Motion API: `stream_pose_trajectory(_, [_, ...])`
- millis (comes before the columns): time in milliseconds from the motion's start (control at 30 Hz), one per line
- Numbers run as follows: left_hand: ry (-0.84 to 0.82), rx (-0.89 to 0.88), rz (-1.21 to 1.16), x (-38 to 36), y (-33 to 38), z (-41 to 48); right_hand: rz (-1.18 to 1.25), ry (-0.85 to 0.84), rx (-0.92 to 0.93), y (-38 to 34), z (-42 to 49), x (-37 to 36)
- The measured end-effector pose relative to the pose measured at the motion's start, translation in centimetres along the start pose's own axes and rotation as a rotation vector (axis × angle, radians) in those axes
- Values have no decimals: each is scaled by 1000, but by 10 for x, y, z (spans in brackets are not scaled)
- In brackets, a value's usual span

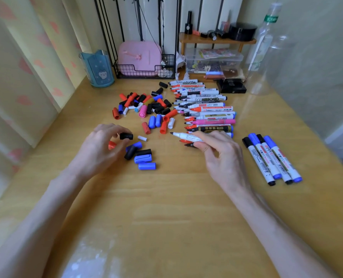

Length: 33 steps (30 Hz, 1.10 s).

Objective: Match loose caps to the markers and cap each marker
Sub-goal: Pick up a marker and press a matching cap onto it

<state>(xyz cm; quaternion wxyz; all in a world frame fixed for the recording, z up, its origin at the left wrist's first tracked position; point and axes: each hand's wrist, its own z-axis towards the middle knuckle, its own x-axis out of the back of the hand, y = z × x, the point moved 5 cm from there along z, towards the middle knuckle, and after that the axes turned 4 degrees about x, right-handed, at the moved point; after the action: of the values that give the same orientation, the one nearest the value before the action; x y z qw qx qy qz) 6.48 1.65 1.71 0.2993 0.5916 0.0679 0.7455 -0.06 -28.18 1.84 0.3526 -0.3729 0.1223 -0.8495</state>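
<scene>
My left hand (100, 147) pinches a black cap (126, 136) just above the wooden table (166, 197). My right hand (220, 151) grips an uncapped white marker (186, 136) with its dark tip pointing left toward the cap, a gap between them. A row of uncapped markers (206, 106) lies behind my right hand. A heap of loose red, black, blue, white and pink caps (146, 106) lies left of that row. A few blue and black caps (142, 157) and a red cap (112, 145) lie by my left hand. Several capped markers (273, 157) lie at the right.
A blue cup (98, 67) stands at the back left. Behind the caps are a wire basket (144, 71) with a pink case, a clear storage box (212, 61) under a small wooden shelf (216, 40), a black box (231, 86) and a clear bottle (265, 49).
</scene>
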Motion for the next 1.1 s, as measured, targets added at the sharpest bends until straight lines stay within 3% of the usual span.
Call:
stream_pose_trajectory(433, [-11, 76, 3, -2, -4, 0, 46, -36, -62, 1, -4, -8])
stream_pose_trajectory(767, [103, 123, -52, -17, 13, 56, 5, -22, -83, -1, -1, -4])
stream_pose_trajectory(1100, [174, 228, 225, -59, 14, 133, -168, 69, -105, 8, 2, 9])
